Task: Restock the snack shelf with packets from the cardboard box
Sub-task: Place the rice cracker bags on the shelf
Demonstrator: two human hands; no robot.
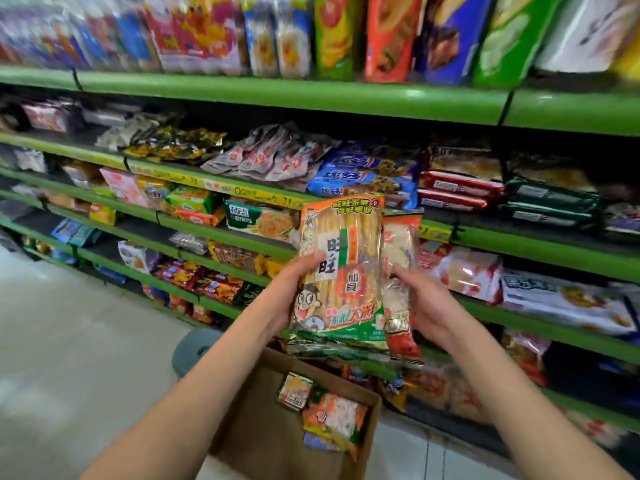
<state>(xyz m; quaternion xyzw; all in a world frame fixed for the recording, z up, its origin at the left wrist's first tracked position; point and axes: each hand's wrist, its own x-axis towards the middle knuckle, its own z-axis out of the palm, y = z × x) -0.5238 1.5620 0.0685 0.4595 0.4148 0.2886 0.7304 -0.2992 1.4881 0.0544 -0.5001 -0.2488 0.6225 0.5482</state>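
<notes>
We hold two packets (341, 271) upright at center, our left hand (287, 292) gripping the green one and right hand (427, 306) the red, while more wait in the box (277, 427) at 6 o'clock, so restocking the shelf (519, 251) remains unfinished.

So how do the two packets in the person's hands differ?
The green-trimmed rice cracker packet, gripped by the left hand, is in front and shows its full face. The red-trimmed packet, gripped by the right hand, sits behind it, mostly hidden. Both are held upright before the shelves.
</notes>
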